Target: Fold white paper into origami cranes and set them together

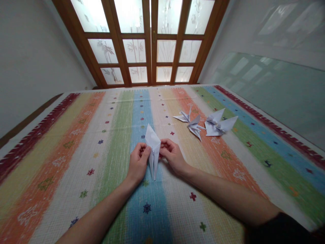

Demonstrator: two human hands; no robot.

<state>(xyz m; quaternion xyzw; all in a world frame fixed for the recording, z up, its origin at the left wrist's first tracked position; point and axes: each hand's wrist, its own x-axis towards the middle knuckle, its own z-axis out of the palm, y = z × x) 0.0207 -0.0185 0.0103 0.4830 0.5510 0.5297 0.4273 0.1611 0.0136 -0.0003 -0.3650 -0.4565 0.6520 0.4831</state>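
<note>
A partly folded white paper piece (153, 149), long and pointed at both ends, stands between my two hands over the blue stripe of the striped cloth (76, 162). My left hand (138, 162) pinches its left edge with thumb and fingers closed. Its right edge is pinched the same way by my right hand (171, 154). Both forearms reach in from the bottom of the view.
Three finished white paper cranes lie to the right: a small one (184, 117), a middle one (195, 127) and a larger one (219, 124). Wooden glazed doors (149, 44) stand beyond the cloth's far edge. A glass panel (279, 91) leans along the right wall.
</note>
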